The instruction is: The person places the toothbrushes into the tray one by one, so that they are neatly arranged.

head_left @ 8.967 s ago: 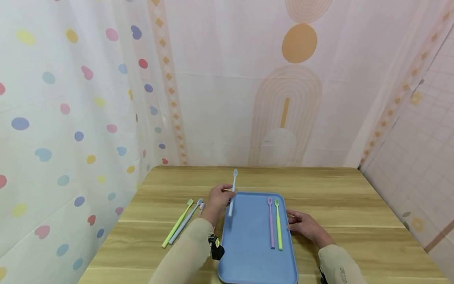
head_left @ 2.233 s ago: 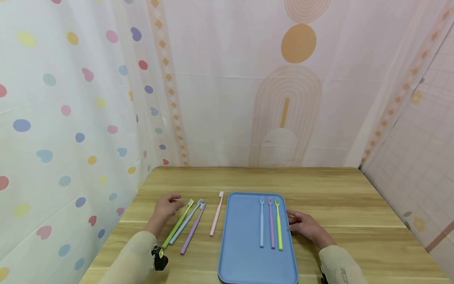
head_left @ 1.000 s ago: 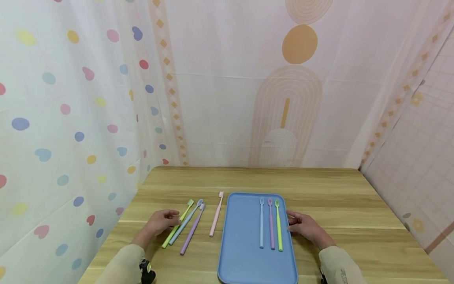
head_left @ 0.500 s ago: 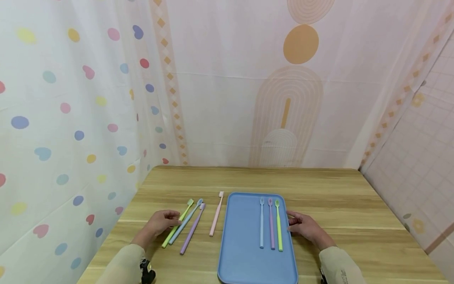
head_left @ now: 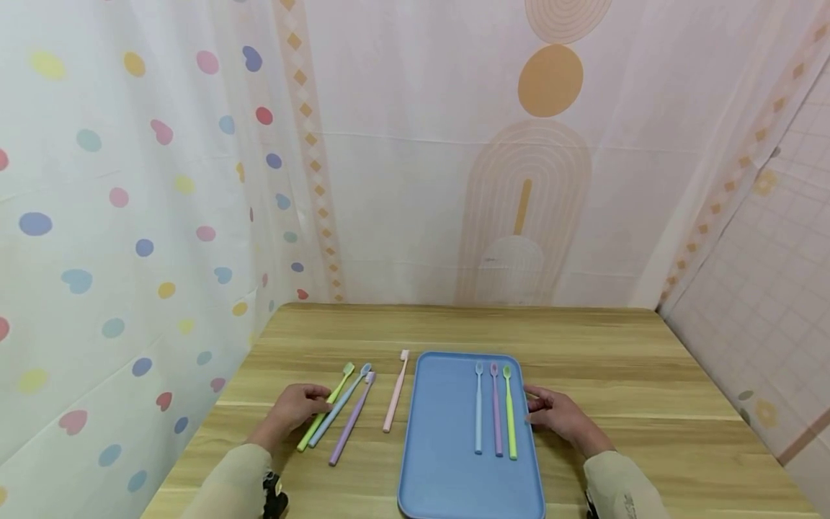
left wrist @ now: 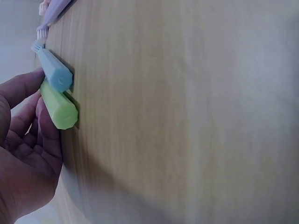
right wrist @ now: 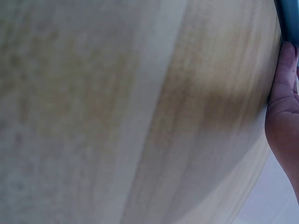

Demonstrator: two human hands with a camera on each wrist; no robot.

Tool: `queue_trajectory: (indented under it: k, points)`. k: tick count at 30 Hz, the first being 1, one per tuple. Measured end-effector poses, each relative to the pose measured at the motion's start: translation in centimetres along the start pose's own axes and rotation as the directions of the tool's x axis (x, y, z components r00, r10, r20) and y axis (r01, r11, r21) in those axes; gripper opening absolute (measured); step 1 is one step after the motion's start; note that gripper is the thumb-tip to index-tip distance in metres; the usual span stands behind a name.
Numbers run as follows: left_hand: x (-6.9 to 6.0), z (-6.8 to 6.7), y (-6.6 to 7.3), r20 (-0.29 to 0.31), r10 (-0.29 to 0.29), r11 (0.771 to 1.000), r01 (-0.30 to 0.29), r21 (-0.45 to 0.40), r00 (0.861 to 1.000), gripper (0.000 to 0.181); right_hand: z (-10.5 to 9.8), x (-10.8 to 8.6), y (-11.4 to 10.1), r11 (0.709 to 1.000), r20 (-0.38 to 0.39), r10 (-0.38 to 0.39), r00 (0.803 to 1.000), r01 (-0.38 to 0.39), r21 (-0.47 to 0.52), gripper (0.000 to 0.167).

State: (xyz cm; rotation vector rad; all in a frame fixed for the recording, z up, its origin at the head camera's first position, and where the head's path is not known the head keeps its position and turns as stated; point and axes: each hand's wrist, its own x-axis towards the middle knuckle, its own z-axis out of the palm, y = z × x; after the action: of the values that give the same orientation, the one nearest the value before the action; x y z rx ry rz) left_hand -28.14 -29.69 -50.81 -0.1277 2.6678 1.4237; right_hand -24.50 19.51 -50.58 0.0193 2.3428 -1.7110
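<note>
My left hand [head_left: 296, 408] pinches a green toothbrush [head_left: 315, 431] lying on the table at the left. Close up in the left wrist view, thumb and fingers lie on either side of its handle [left wrist: 60, 109]. Right beside it lies a blue toothbrush [head_left: 333, 420], close to my thumb. A purple toothbrush [head_left: 350, 425] and a pink toothbrush [head_left: 396, 395] lie further right. My right hand [head_left: 560, 417] touches the right edge of a blue tray [head_left: 441, 432] with its fingers and straight thumb. On the tray, light-blue [head_left: 478, 414], purple [head_left: 497, 418] and green [head_left: 510, 418] toothbrushes lie side by side.
The tray stands on a wooden table [head_left: 603, 339]. Patterned curtains hang behind the table [head_left: 402, 216] and along its left side [head_left: 168, 288], with a pale gridded sheet [head_left: 765, 288] on the right.
Earlier my left hand held the light-blue toothbrush over the tray; it now lies there beside the purple one. The left hand has since moved left and down to the green toothbrush. The right hand stays.
</note>
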Motion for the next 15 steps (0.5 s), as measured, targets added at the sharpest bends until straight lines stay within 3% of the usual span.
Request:
queue_trajectory:
  k: [15]
  points:
    - [0.09,0.7,0.58,-0.12,0.011,0.996,-0.001,0.084,0.993,0.023,0.01,-0.11,-0.01,1.0,0.011,-0.016,1.0,0.016,-0.006,0.064]
